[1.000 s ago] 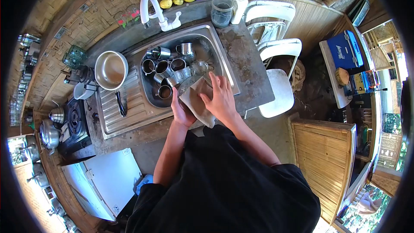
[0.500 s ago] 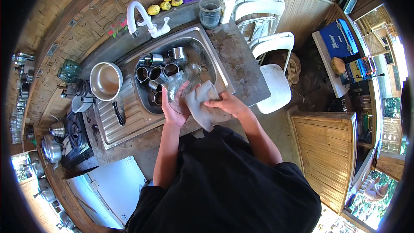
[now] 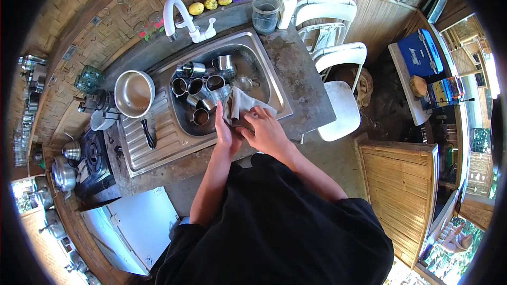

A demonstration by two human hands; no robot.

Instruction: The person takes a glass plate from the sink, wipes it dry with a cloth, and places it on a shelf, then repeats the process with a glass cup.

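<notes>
Both hands clamp a grey cloth over the sink holding steel cups

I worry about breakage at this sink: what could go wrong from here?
Both hands, left hand and right hand, work a cloth at the sink edge, right above crowded steel cups. Whatever the cloth wraps might slip and strike them. The saucepan handle lies close to the left forearm, so an elbow could knock it.

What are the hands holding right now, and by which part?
Both the left hand and the right hand grip a grey cloth by its near, bunched end, over the sink.
</notes>
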